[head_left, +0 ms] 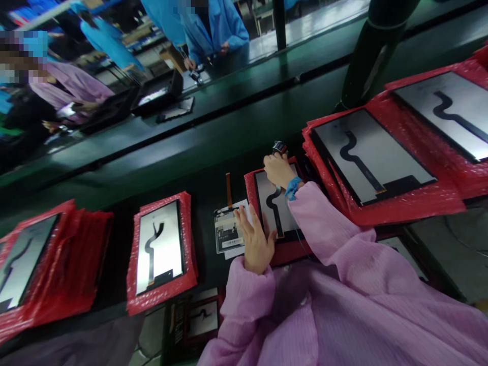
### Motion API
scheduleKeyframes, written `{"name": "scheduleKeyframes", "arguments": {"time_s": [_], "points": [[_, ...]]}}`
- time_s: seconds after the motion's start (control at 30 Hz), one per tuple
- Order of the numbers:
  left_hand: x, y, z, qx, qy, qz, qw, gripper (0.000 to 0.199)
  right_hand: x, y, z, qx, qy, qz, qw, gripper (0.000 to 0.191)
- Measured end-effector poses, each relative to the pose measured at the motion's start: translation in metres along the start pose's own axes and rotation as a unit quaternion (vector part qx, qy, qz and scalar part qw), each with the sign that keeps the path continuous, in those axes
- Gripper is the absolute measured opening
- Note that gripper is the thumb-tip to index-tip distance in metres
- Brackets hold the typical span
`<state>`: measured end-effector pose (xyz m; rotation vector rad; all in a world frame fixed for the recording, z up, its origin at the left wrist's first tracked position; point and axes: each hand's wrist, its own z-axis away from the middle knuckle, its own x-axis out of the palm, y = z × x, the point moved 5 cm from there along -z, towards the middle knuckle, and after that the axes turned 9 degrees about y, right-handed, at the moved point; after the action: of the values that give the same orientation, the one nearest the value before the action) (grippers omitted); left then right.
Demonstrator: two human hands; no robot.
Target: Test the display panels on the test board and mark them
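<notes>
My left hand is open, its fingers extended over the right part of a flat circuit board assembly. An orange ribbon cable rises from that board, and a white sheet lies under it. My right hand is closed, with a blue band at the wrist. At its fingertips is a small black and silver object with a red mark. Beneath this hand lies an LCD panel with a dark flex cable, on red bubble wrap; my right hand and sleeve cover part of it.
Stacked panels in red bubble wrap lie to the right, beside a dark post. Another wrapped panel and a red stack are at left. Across the dark green bench, several people work near black trays.
</notes>
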<state>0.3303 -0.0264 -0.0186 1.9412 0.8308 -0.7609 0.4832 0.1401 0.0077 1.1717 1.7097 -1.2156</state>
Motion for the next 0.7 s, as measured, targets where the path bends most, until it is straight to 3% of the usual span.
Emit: {"name": "scheduleKeyframes", "arguments": {"time_s": [0.17, 0.27, 0.33, 0.4, 0.47, 0.57, 0.63, 0.7], "points": [[-0.001, -0.006, -0.002, -0.047, 0.001, 0.034, 0.998, 0.102, -0.006, 0.001, -0.001, -0.001, 0.0, -0.009, 1.0, 0.024], [-0.003, -0.012, -0.006, -0.11, 0.023, 0.113, 0.987, 0.114, -0.033, -0.005, 0.003, 0.001, 0.032, -0.023, 0.999, 0.031], [-0.004, -0.013, -0.008, -0.175, 0.042, 0.207, 0.962, 0.113, -0.058, -0.012, 0.009, 0.002, 0.069, -0.034, 0.997, 0.033], [-0.005, -0.01, -0.007, -0.221, 0.044, 0.283, 0.932, 0.092, -0.084, -0.022, 0.015, -0.01, 0.131, -0.058, 0.99, 0.032], [-0.013, -0.007, -0.005, -0.238, 0.048, 0.296, 0.924, 0.062, -0.105, -0.032, 0.021, -0.036, 0.196, -0.099, 0.975, 0.031], [-0.05, -0.023, -0.003, -0.276, 0.095, 0.242, 0.925, 0.047, -0.115, -0.039, 0.027, -0.067, 0.255, -0.168, 0.95, 0.028], [-0.087, -0.054, -0.003, -0.35, 0.117, 0.214, 0.904, 0.052, -0.11, -0.03, 0.027, -0.041, 0.29, -0.184, 0.938, 0.028], [-0.136, -0.096, -0.003, -0.417, 0.185, 0.176, 0.872, 0.063, -0.093, -0.014, 0.026, 0.024, 0.298, -0.153, 0.942, 0.035]]}}
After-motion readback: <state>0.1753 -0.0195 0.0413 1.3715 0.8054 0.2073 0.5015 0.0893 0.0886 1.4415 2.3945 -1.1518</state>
